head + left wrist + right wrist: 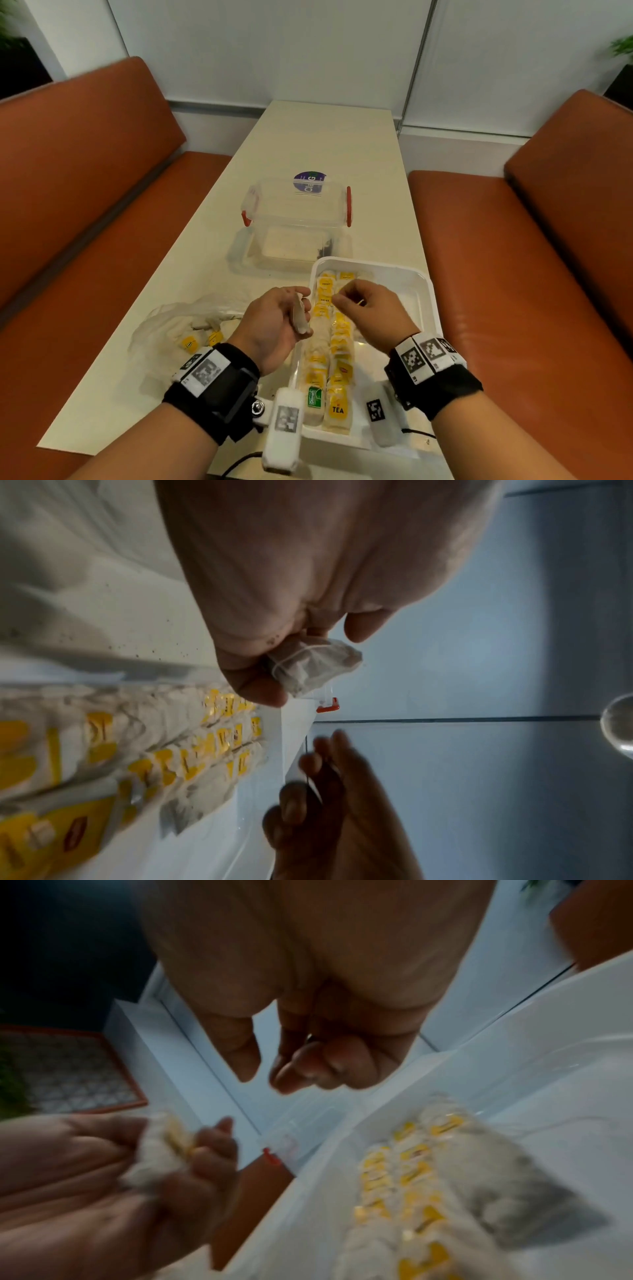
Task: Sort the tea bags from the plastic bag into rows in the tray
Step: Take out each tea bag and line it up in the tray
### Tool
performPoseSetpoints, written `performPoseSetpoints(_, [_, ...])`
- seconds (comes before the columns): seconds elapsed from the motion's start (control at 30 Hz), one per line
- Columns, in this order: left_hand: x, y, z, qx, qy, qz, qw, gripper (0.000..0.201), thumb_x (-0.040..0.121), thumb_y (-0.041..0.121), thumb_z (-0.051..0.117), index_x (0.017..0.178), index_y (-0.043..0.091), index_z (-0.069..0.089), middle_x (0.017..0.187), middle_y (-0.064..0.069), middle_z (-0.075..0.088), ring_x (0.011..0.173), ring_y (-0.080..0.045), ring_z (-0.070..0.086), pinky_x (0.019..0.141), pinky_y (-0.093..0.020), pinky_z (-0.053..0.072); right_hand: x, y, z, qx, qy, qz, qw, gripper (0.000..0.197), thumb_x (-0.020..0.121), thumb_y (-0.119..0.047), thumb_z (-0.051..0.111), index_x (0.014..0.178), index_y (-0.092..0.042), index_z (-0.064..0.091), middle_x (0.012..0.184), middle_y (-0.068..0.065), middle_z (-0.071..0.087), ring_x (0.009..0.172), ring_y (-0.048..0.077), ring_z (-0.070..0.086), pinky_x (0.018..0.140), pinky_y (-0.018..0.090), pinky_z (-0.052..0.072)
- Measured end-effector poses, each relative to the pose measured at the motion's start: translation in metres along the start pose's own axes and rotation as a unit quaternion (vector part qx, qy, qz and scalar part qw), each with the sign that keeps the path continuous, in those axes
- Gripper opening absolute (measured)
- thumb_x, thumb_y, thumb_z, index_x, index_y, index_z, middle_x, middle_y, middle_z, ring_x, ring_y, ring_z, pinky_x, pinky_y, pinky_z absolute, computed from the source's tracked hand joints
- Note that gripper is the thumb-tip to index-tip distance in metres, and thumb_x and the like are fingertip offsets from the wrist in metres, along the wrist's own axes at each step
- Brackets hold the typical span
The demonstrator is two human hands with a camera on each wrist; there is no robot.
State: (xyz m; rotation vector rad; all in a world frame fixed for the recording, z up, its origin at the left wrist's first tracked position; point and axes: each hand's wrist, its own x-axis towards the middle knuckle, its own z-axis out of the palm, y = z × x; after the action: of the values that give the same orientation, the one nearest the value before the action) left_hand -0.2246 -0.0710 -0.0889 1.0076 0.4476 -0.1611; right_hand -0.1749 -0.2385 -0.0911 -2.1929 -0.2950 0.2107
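- A crumpled plastic bag (178,320) lies on the table (308,144), left of both hands, with loose tea bags inside.
- The left hand (274,325) grips one tea bag (301,317) at the tray's left edge.
- The right hand (370,311), fingers curled, hovers over the white tray (411,291); whether it pinches anything cannot be told.
- Rows of tea bags (330,359) fill the tray's left side.
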Motion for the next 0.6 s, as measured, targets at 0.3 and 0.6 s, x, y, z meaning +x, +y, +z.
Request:
performPoseSetpoints(0.3, [-0.012, -0.007, 0.016, 0.088, -0.035, 0.050, 0.994, 0.022, 0.092, -0.010, 0.041, 0.085, 0.007, 0.055, 0.072, -0.009, 0.059, 0.066, -0.019, 0.055, 0.072, -0.035, 0.050, -0.008, -0.023, 0.011, 0.050, -0.016, -0.045, 0.998, 0.012, 0.085, -0.034, 0.068, 0.082, -0.024, 0.062, 0.076, -0.010, 0.061, 0.064, 0.005, 0.054, 0.063, 0.022, 0.046])
performPoseSetpoints(0.6, [-0.017, -0.015, 0.020, 0.267, 0.029, 0.193, 0.944, 0.015, 0.085, 0.008, 0.066, 0.099, 0.015, 0.067, 0.088, -0.003, 0.073, 0.083, -0.015, 0.068, 0.076, -0.035, 0.058, -0.008, -0.019, 0.005, 0.071, 0.033, -0.032, 0.996, 0.020, 0.089, -0.038, 0.061, 0.079, -0.021, 0.066, 0.071, -0.008, 0.064, 0.066, 0.006, 0.057, 0.068, 0.030, 0.051])
